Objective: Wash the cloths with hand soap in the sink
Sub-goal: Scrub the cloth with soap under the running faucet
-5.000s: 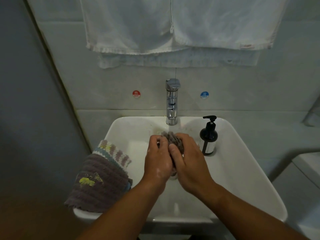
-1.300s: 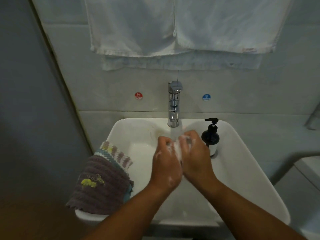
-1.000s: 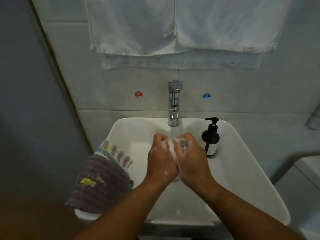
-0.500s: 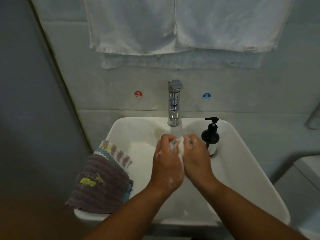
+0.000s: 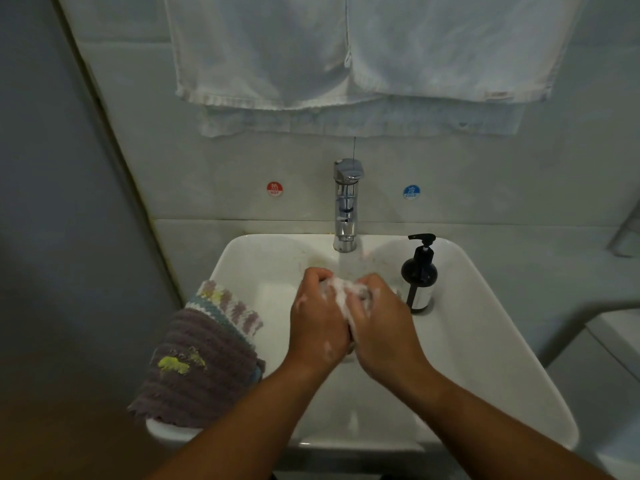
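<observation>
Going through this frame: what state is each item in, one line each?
Faucet: water seems to run.
Cloth: lathered, bunched, gripped by left hand and right hand.
Soap bottle: upright on the sink ledge, untouched.
Folded cloths: stacked on the left rim.
White towels: hanging on the wall.

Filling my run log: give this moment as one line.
step: scrubbing | left hand: grips small sudsy grey cloth | right hand: grips it too | where: over white ceramic sink | waiting: purple ribbed cloth on rim
</observation>
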`<state>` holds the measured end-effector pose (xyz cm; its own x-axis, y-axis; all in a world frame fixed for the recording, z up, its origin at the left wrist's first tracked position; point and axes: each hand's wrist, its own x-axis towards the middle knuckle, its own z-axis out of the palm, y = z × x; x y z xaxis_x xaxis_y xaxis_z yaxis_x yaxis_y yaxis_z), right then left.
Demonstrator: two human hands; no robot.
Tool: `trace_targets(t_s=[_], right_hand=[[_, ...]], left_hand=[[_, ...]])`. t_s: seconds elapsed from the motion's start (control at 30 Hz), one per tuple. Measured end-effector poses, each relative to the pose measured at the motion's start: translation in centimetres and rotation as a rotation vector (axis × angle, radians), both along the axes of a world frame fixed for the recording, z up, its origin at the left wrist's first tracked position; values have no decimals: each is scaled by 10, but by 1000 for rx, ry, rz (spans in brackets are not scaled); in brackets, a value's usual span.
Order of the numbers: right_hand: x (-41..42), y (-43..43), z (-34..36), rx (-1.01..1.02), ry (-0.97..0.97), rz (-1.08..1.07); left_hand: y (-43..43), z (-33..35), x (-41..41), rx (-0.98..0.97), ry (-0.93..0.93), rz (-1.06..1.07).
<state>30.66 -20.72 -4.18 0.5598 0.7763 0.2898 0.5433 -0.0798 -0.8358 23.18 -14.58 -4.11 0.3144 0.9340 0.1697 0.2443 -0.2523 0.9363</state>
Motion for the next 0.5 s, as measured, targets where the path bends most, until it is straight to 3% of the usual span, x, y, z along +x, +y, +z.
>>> trace_targets(t_s=[0.07, 0.17, 0.33, 0.5], right_hand=[[16, 8, 4, 82, 34, -76], [20, 14, -1, 94, 134, -141], [-3, -2, 0, 10, 44, 26], [23, 13, -3, 12, 104, -156]], left_hand=[[-16, 1, 3, -54, -87, -95], [-19, 3, 5, 11, -50, -145], [2, 1, 2, -6, 15, -12], [-24, -4, 3, 6, 12, -155]])
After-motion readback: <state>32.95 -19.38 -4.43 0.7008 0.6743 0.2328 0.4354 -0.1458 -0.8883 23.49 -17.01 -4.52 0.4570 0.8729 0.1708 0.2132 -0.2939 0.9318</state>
